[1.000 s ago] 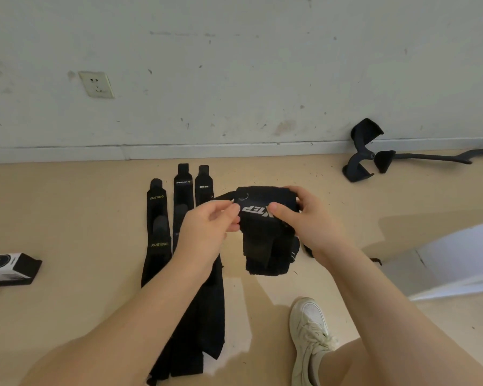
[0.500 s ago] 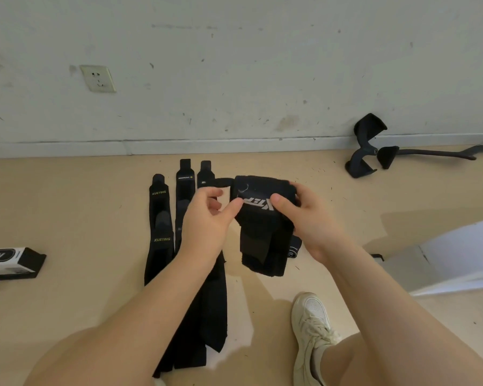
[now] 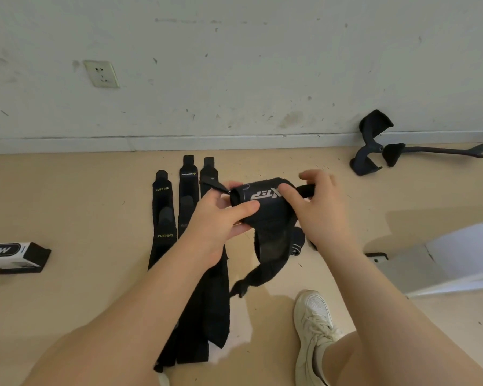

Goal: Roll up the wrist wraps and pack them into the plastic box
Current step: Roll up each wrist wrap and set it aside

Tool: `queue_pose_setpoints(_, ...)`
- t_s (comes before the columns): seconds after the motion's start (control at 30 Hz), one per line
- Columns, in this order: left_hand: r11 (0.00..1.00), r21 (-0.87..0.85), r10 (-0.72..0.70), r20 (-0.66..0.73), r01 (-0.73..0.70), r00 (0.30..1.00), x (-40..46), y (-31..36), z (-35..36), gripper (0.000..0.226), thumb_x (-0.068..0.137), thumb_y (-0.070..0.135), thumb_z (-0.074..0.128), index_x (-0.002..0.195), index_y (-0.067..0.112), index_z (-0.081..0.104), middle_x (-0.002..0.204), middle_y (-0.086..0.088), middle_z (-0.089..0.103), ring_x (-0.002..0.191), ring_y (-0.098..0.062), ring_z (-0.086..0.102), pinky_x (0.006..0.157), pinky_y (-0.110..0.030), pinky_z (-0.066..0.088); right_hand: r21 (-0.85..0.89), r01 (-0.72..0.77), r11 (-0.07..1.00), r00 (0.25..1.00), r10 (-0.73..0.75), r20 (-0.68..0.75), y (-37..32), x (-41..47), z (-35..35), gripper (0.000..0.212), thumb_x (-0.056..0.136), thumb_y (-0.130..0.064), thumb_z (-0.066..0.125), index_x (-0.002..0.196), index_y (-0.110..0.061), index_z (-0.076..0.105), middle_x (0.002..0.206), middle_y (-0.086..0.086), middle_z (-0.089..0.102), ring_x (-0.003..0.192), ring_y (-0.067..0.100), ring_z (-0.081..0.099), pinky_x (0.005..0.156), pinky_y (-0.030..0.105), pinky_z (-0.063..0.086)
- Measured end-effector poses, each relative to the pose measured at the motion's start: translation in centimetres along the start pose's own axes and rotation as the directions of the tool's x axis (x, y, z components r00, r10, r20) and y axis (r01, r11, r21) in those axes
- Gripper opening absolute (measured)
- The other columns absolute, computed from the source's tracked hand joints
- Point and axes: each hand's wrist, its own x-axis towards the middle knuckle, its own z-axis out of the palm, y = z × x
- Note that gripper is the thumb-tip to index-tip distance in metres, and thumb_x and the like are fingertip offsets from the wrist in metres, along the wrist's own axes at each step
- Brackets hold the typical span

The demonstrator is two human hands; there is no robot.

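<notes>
I hold a partly rolled black wrist wrap (image 3: 264, 201) with white lettering above the floor. My left hand (image 3: 221, 218) grips the roll's left end, thumb across its front. My right hand (image 3: 317, 207) pinches the right end, thumb on the lettering and fingers round a black loop sticking out to the right. The wrap's loose tail (image 3: 265, 260) hangs down and curls to the left. Three more black wraps (image 3: 165, 218) lie flat side by side on the floor to the left, partly hidden by my left arm. No plastic box can be made out for certain.
A white and black carton (image 3: 14, 256) lies on the floor at the far left. A black curved object with a long bar (image 3: 374, 146) rests by the wall at the right. A white panel (image 3: 457, 257) sits at the right. My white shoe (image 3: 314, 324) is below.
The roll has turned further and risen slightly. My left thumb now lies across its front, my right fingers have moved onto the loop at the right, and the hanging tail has grown shorter and curled.
</notes>
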Motion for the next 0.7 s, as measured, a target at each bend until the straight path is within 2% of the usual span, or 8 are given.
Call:
queue_pose_setpoints(0.03, 0.998, -0.062, -0.014, -0.015, 0.014, 1.0, 0.0, -0.1, 0.1, 0.039, 0.081, 0.0, 0.067, 0.114, 0.016, 0.056, 0.113, -0.007, 0.064, 0.101, -0.022, 0.065, 0.079, -0.037, 0.058, -0.003, 0.012, 1.0, 0.999, -0.012, -0.052, -0.1, -0.3, 0.0, 0.039, 0.086, -0.044, 0.061, 0.113, -0.017, 0.053, 0.111, -0.002, 0.052, 0.095, 0.014, 0.052, 0.074, 0.025, 0.043)
queue_pose_setpoints(0.1, 0.986, -0.166, -0.031, -0.037, 0.025, 0.999, 0.1, -0.2, 0.0, 0.04, 0.082, 0.001, 0.066, 0.119, 0.013, 0.055, 0.113, -0.008, 0.065, 0.101, -0.023, 0.065, 0.08, -0.038, 0.058, 0.053, -0.029, 0.998, 1.0, 0.029, 0.011, 0.0, -0.8, 0.4, 0.031, 0.085, -0.044, 0.062, 0.094, -0.015, 0.057, 0.095, 0.0, 0.057, 0.08, 0.016, 0.055, 0.063, 0.026, 0.042)
queue_pose_setpoints(0.27, 0.949, -0.312, -0.073, -0.069, 0.048, 0.995, 0.1, 0.0, -0.2, 0.03, 0.084, 0.001, 0.062, 0.113, 0.008, 0.056, 0.112, -0.011, 0.065, 0.101, -0.026, 0.065, 0.073, -0.035, 0.059, 0.264, -0.16, 0.951, 0.979, 0.12, 0.164, 0.0, -0.9, 1.6, 0.021, 0.085, -0.038, 0.065, 0.084, -0.017, 0.063, 0.102, 0.005, 0.064, 0.093, 0.021, 0.063, 0.072, 0.035, 0.056)
queue_pose_setpoints(0.4, 0.949, -0.315, -0.032, -0.035, 0.019, 0.999, 0.4, 0.1, -0.6, 0.033, 0.085, 0.0, 0.06, 0.117, 0.005, 0.056, 0.115, -0.014, 0.065, 0.102, -0.026, 0.066, 0.075, -0.035, 0.059, 0.34, -0.15, 0.928, 0.972, 0.076, 0.221, -0.3, -1.2, 1.8, 0.021, 0.083, -0.027, 0.07, 0.081, -0.006, 0.064, 0.121, 0.003, 0.051, 0.11, 0.017, 0.052, 0.058, 0.003, 0.043)
queue_pose_setpoints(0.47, 0.97, -0.241, 0.02, -0.017, -0.023, 1.0, 0.5, 0.3, -1.1, 0.04, 0.084, 0.0, 0.062, 0.123, 0.006, 0.053, 0.119, -0.013, 0.064, 0.106, -0.026, 0.065, 0.082, -0.04, 0.057, 0.325, -0.088, 0.942, 0.973, 0.012, 0.23, -0.4, -0.8, 1.2, 0.02, 0.084, -0.021, 0.069, 0.083, -0.002, 0.065, 0.124, -0.001, 0.048, 0.111, 0.012, 0.047, 0.057, -0.004, 0.039)
queue_pose_setpoints(0.57, 0.982, -0.179, 0.062, -0.016, -0.064, 0.998, 0.7, 0.4, -1.4, 0.043, 0.083, -0.001, 0.063, 0.123, 0.01, 0.053, 0.12, -0.011, 0.063, 0.11, -0.025, 0.062, 0.085, -0.042, 0.056, 0.272, 0.014, 0.962, 0.959, -0.09, 0.268, -0.2, -0.2, 0.7, 0.019, 0.086, -0.022, 0.066, 0.088, -0.003, 0.068, 0.123, -0.002, 0.049, 0.11, 0.012, 0.051, 0.077, 0.012, 0.049)
queue_pose_setpoints(0.63, 0.985, -0.155, 0.074, -0.026, -0.078, 0.997, 0.7, 0.3, -1.3, 0.04, 0.084, -0.002, 0.062, 0.121, 0.013, 0.055, 0.118, -0.01, 0.063, 0.109, -0.024, 0.062, 0.082, -0.038, 0.057, 0.253, -0.006, 0.967, 0.961, -0.064, 0.27, -0.3, -0.2, 0.6, 0.014, 0.087, -0.022, 0.064, 0.085, -0.009, 0.066, 0.12, -0.001, 0.051, 0.097, 0.012, 0.057, 0.076, 0.026, 0.056)
queue_pose_setpoints(0.7, 0.987, -0.141, 0.072, -0.024, -0.074, 0.997, 0.8, 0.1, -1.3, 0.039, 0.085, -0.002, 0.06, 0.12, 0.014, 0.055, 0.118, -0.009, 0.062, 0.11, -0.023, 0.062, 0.082, -0.037, 0.057, 0.221, -0.012, 0.975, 0.967, -0.045, 0.25, -0.5, -0.3, 0.8, 0.012, 0.088, -0.022, 0.064, 0.081, -0.013, 0.063, 0.118, 0.0, 0.052, 0.087, 0.01, 0.058, 0.073, 0.028, 0.057)
